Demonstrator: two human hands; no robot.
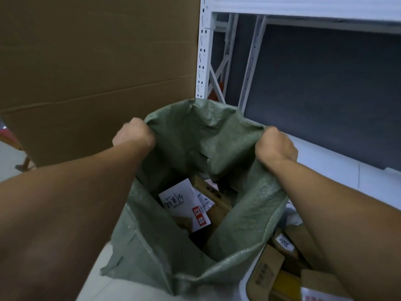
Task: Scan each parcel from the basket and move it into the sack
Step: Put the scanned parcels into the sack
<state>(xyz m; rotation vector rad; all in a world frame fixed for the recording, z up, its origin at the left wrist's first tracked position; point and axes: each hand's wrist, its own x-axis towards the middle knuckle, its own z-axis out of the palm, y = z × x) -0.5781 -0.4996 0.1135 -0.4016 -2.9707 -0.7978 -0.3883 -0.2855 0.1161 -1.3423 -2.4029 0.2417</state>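
Left hand (pixel 133 135) clenched on left rim of green woven sack (pixel 191 135), right hand (pixel 275 146) clenched on right rim, mouth pulled wide. Inside sack: white-labelled parcel (pixel 184 205) atop brown boxes (pixel 214 198). Lower right, just beside sack: basket (pixel 244 285) with more cardboard parcels (pixel 264 272). Behind: big cardboard sheet (pixel 97 61), white shelving (pixel 249 72).

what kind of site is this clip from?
Probably a parcel sorting or storage room. A green woven sack holds labelled parcels, more boxes sit at lower right, and white metal shelving stands behind.
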